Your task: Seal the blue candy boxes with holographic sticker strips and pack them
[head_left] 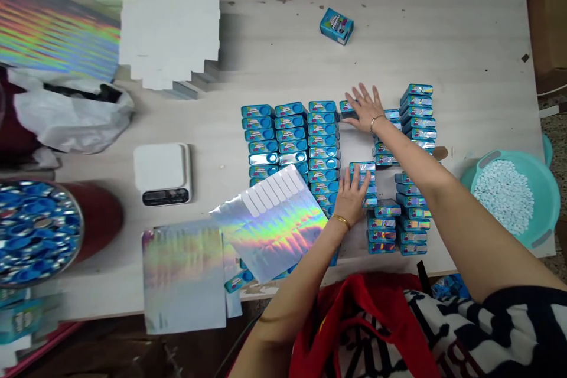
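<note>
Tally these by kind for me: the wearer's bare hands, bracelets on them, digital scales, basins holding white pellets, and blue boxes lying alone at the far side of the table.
Hands: 2, left hand and right hand
Bracelets: 2, left bracelet and right bracelet
White digital scale: 1
Turquoise basin holding white pellets: 1
Lone printed blue box: 1
Total: 7

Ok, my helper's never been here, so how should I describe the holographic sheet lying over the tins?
On the whitish table, find the rows of blue tins beside the left hand. Across their near end lies a slanted holographic sheet with rainbow glare. White strips along its far edge set it apart from the silvery sheet on its left, which shows none.
</note>
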The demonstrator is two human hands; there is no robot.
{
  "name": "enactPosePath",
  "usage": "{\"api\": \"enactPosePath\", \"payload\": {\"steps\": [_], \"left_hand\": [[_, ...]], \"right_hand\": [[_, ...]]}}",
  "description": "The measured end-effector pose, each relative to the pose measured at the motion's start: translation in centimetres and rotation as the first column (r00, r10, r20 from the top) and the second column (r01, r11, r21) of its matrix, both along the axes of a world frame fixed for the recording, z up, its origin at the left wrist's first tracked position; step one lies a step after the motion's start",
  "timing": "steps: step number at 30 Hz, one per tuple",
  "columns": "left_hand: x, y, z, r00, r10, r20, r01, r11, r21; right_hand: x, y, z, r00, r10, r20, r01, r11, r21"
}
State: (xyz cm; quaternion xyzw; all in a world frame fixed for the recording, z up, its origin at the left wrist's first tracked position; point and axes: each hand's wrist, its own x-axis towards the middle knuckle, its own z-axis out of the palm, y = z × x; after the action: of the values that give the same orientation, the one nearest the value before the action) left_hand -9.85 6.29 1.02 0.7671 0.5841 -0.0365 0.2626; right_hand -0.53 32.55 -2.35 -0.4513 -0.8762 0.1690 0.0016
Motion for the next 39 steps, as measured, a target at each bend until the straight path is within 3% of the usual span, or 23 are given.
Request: {"api": "enactPosePath", "payload": {"steps": [6, 12, 15, 18, 21, 24, 27, 29, 31, 34, 37, 39], "left_hand": [[0.1, 0.1, -1.4, 0.996, -0.085, 0.013, 0.085, 0.996, -0.039], [1.0, 0.3, -1.3, 0.989, -0.133, 0.066, 0.136, 0.990, -0.041], [1.9, 0.5, -1.5, 0.985, -0.138, 0.104, 0.143, 0.989, -0.047], [2.1, 0.7, -1.1, 0.981, -0.133, 0.144, 0.142, 0.989, -0.052], [0.8, 0.6, 1.2, 0.970, -0.115, 0.216, 0.133, 0.988, -0.073], [-3.0, 0.0, 5.5, 0.925, -0.058, 0.376, 0.096, 0.992, -0.083], [-9.8, -2.1, 10.3, 0.826, 0.097, 0.556, -0.068, 0.995, -0.072], [-15.3, -5.5, 13.6, 0.754, 0.279, 0.595, -0.315, 0.948, -0.045], [-20.8, -10.9, 16.6, 0.638, 0.504, 0.583, -0.611, 0.791, -0.015], [-27.6, -22.0, 20.6, 0.300, 0.780, 0.549, -0.912, 0.404, -0.075], [-31.2, -35.3, 25.0, -0.063, 0.895, 0.442, -0.998, -0.043, -0.055], [-31.2, -44.4, 28.5, -0.321, 0.885, 0.337, -0.927, -0.366, 0.080]], "right_hand": [[-0.1, 1.7, -2.6, 1.000, -0.024, -0.006, 0.024, 0.997, -0.071], [3.3, 5.2, -4.6, 0.998, -0.056, 0.015, 0.057, 0.997, -0.050], [5.5, 5.9, -3.8, 0.997, -0.074, -0.005, 0.074, 0.997, -0.031], [6.5, 4.2, -0.8, 1.000, -0.023, -0.022, 0.023, 1.000, 0.005], [6.3, -0.3, 3.6, 0.998, 0.065, -0.017, -0.064, 0.997, 0.050], [6.8, -6.4, 7.4, 0.998, -0.024, -0.060, 0.029, 0.997, 0.078], [8.7, -12.0, 8.2, 0.959, -0.083, -0.271, 0.115, 0.988, 0.104], [9.5, -15.7, 7.8, 0.913, -0.079, -0.399, 0.114, 0.991, 0.065], [9.5, -19.9, 7.8, 0.871, -0.023, -0.491, 0.033, 0.999, 0.011], [8.0, -26.2, 8.5, 0.809, 0.106, -0.578, -0.128, 0.992, 0.003], [5.5, -31.6, 9.0, 0.761, 0.246, -0.600, -0.294, 0.956, 0.019], [4.0, -34.5, 9.0, 0.721, 0.324, -0.612, -0.400, 0.917, 0.014]]}}
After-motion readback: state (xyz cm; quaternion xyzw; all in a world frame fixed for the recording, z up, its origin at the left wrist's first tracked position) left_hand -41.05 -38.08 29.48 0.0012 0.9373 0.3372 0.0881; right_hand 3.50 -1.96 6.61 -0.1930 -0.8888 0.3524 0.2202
